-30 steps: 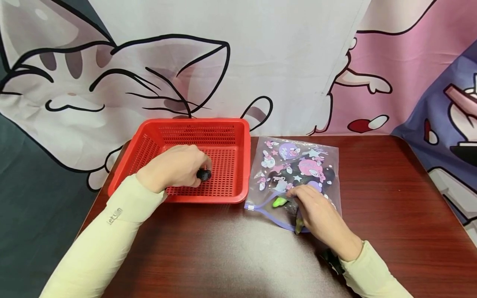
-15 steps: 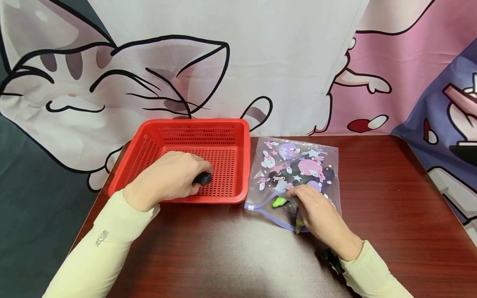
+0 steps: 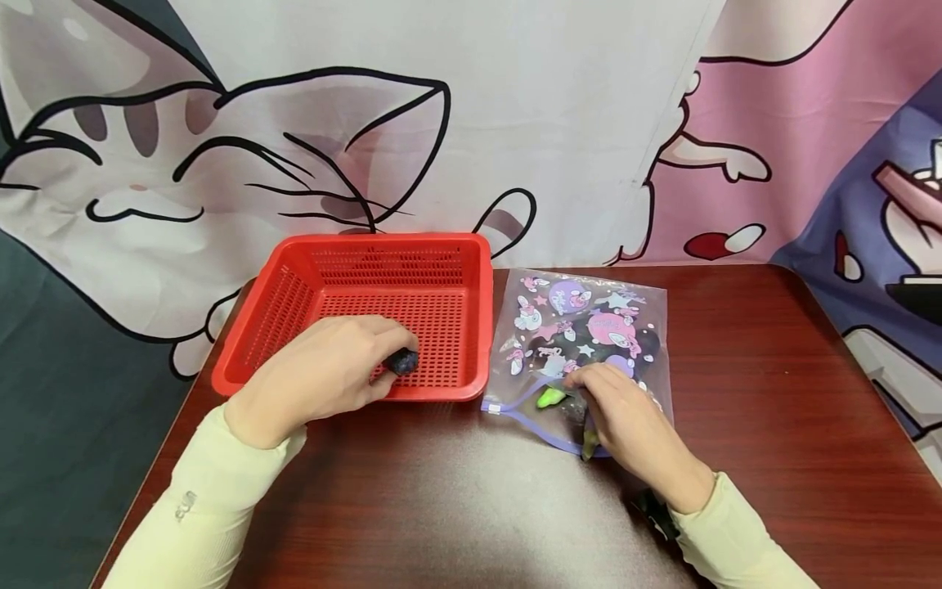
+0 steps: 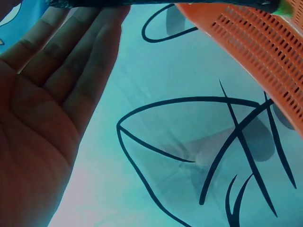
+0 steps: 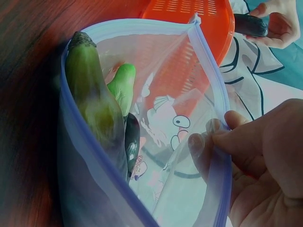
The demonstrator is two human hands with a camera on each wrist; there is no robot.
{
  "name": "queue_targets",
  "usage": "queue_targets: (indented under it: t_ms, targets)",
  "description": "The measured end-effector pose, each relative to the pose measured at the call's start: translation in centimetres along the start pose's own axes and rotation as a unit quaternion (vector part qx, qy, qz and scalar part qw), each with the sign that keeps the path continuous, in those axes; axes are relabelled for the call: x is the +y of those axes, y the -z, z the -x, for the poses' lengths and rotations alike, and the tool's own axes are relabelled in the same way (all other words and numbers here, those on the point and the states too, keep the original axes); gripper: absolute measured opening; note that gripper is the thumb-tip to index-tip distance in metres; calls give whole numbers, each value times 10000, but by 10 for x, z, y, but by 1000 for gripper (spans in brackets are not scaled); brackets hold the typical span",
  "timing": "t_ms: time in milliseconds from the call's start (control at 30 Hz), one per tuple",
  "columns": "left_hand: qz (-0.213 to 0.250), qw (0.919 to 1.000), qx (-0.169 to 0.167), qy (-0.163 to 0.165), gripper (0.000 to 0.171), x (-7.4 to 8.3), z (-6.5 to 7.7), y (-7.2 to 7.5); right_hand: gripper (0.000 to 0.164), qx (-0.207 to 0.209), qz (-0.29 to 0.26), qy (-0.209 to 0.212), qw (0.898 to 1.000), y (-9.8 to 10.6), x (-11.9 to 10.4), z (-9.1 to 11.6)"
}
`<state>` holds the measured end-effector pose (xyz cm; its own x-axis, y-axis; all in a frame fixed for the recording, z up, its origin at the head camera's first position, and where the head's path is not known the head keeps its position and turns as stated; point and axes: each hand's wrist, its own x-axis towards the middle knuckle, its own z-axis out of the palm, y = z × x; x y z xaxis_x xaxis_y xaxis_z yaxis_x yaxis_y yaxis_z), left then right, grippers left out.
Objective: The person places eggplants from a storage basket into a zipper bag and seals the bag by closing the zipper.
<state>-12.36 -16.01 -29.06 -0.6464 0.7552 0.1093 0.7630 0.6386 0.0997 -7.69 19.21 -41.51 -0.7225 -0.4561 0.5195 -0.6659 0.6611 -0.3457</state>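
Observation:
My left hand [image 3: 316, 368] grips a long dark eggplant [image 3: 402, 361] above the front part of the red basket [image 3: 482, 327]. In the left wrist view this eggplant [image 4: 189, 3] runs along the top edge, with a bit of green at its right end. My right hand [image 3: 629, 421] pinches the zip edge of a clear printed bag [image 3: 508, 348], holding its mouth apart. Inside, the right wrist view shows a greenish-purple eggplant [image 5: 87, 90] by the left wall, a green-tipped piece [image 5: 124, 85] and a dark, shiny piece [image 5: 132, 142].
Basket and bag stand side by side on a dark red wooden table [image 3: 412, 499]. Behind the table hangs a cartoon-printed curtain [image 3: 589, 147]. A black strap [image 3: 655, 514] shows beneath the right wrist.
My left hand has drawn back toward the basket's near side, still gripping the eggplant, whose end is now more exposed. The right hand and the bag have stayed in place.

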Motion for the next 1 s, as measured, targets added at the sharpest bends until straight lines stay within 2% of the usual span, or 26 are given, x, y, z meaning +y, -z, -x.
queue_targets:
  t_ms: [200, 367, 567, 767, 1000]
  targets:
    - [180, 9979, 537, -309, 32, 4, 4, -9, 28, 15, -28, 19, 10000, 0, 0, 0]
    - [400, 9922, 1029, -578, 34, 6, 7, -18, 29, 40, -49, 77, 9999, -1, 0, 0]
    - [723, 9804, 1534, -1001, 37, 11, 7, -26, 29, 62, -66, 131, 9999, 0, 0, 0]
    - [805, 9689, 1910, -1350, 49, 16, 8, -34, 29, 64, -75, 155, 9998, 0, 1, -1]
    - [1032, 9531, 2406, -1517, 34, 23, 9, -49, 29, 66, -59, 186, 9998, 0, 1, -1]
